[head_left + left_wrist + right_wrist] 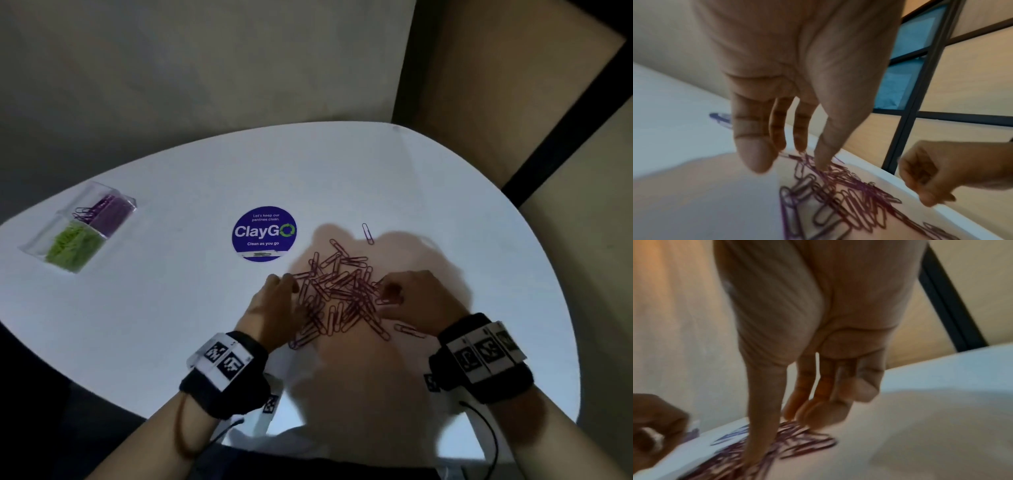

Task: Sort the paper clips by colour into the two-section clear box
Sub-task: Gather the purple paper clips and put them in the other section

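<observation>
Currently the purple paper clips (337, 298) lie between the spread left hand (279, 303) and the curled, clip-pinching right hand (416, 294), with the clear box (77, 231) far left.

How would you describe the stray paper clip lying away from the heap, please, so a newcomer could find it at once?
Start at the round blue ClayGo sticker in the middle of the white table. Look right of it, just beyond the pile of purple paper clips. The lone paper clip lies there alone, touching no others.

Your left hand (279, 301) and right hand (416, 298) flank purple paper clips (337, 294) at frame centre. The clear box (78, 228) sits upper left.
</observation>
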`<state>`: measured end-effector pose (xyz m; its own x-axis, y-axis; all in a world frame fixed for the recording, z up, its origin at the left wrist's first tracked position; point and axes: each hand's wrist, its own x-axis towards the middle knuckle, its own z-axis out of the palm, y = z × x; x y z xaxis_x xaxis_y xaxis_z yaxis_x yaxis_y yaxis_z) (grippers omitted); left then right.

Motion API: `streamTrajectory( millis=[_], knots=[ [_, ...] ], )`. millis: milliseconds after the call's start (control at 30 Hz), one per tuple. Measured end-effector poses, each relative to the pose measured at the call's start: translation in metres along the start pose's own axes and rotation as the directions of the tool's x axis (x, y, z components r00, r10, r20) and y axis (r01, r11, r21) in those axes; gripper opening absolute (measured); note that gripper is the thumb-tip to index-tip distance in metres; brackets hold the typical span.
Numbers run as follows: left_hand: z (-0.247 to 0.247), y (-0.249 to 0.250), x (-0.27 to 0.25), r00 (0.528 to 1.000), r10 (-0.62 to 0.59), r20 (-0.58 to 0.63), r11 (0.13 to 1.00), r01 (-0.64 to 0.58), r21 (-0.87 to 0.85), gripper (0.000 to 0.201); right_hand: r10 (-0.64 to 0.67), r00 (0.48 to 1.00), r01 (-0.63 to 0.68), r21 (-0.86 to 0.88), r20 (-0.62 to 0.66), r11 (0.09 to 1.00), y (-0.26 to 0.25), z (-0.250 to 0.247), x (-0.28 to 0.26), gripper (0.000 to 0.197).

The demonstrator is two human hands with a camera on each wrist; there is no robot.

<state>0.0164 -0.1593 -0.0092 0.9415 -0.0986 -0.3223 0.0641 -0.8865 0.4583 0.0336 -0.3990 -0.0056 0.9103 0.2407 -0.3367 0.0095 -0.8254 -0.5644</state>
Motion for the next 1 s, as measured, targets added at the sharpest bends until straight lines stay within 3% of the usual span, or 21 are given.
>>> streamTrajectory(
  millis=[67,167,367,433,533,600,667,733,833,1000],
  knots=[
    [-0.004,-0.014,-0.009,0.996,0.077,0.038,0.992,-0.08,0.092,0.017,0.065,0.993,-0.055,-0.108,0.098,0.993,0.018,-0.012,-0.01,0.021],
    [0.008,-0.013,-0.021,0.965,0.142,0.22,0.975,-0.175,0.138,0.01,0.077,0.972,-0.04,-0.17,0.22,0.985,0.02,-0.01,-0.013,0.022],
    [0.011,0.032,0.026,0.946,0.315,0.075,0.948,-0.317,0.022,0.017,-0.033,0.998,0.042,-0.171,0.059,0.984,0.002,0.008,0.015,0.023],
    [0.002,0.027,0.039,0.947,0.32,0.025,0.947,-0.321,0.032,0.025,-0.005,0.999,-0.001,-0.142,-0.045,0.99,0.004,0.005,0.012,0.048],
    [-0.005,0.019,0.057,0.953,0.298,0.057,0.934,-0.304,0.189,0.086,0.106,0.994,-0.099,-0.307,0.006,0.946,0.002,0.011,0.004,0.113],
    [-0.006,0.024,0.067,0.948,0.278,0.154,0.895,-0.314,0.316,0.104,0.115,0.993,-0.09,-0.43,0.032,0.898,-0.004,0.025,0.006,0.126],
    [-0.004,0.028,0.073,0.935,0.27,0.231,0.848,-0.344,0.404,0.099,0.071,0.997,-0.06,-0.45,0.007,0.891,-0.01,0.036,0.013,0.121],
    [0.001,0.029,0.073,0.919,0.291,0.264,0.834,-0.379,0.4,0.084,0.022,1.0,-0.022,-0.4,-0.007,0.916,-0.016,0.039,0.02,0.104],
    [0.007,0.028,0.068,0.909,0.349,0.229,0.86,-0.408,0.307,0.059,-0.023,1.0,0.021,-0.264,-0.002,0.964,-0.023,0.037,0.031,0.072],
    [0.012,0.022,0.063,0.895,0.414,0.165,0.849,-0.446,0.283,0.04,-0.074,0.997,0.072,-0.119,-0.005,0.99,-0.033,0.03,0.042,0.046]
  ],
)
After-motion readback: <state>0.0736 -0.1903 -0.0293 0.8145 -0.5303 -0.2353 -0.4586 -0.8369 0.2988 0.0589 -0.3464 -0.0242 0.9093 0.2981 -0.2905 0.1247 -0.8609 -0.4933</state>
